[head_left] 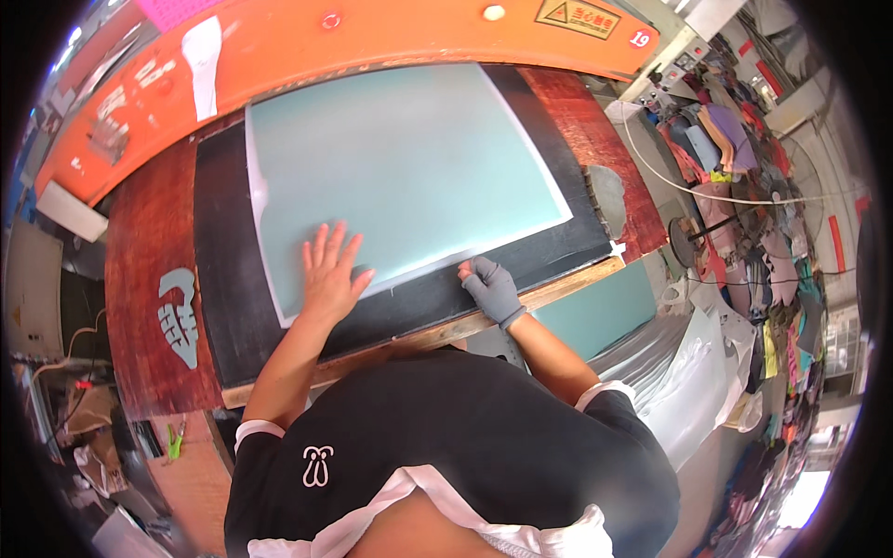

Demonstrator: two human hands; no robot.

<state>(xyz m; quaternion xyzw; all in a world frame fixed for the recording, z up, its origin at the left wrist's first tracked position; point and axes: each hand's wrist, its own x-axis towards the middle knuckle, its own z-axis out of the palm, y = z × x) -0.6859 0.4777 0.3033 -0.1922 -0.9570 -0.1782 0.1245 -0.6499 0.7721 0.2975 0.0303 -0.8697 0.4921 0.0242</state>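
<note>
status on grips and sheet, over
Left grip spread on pale green sheet. Right grip, gloved, curled at its near edge. Grey cutout lies left, off sheet.

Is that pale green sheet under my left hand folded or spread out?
Spread out: the pale green sheet lies flat on the black board, its broad surface showing, with nothing visibly doubled over.
</note>
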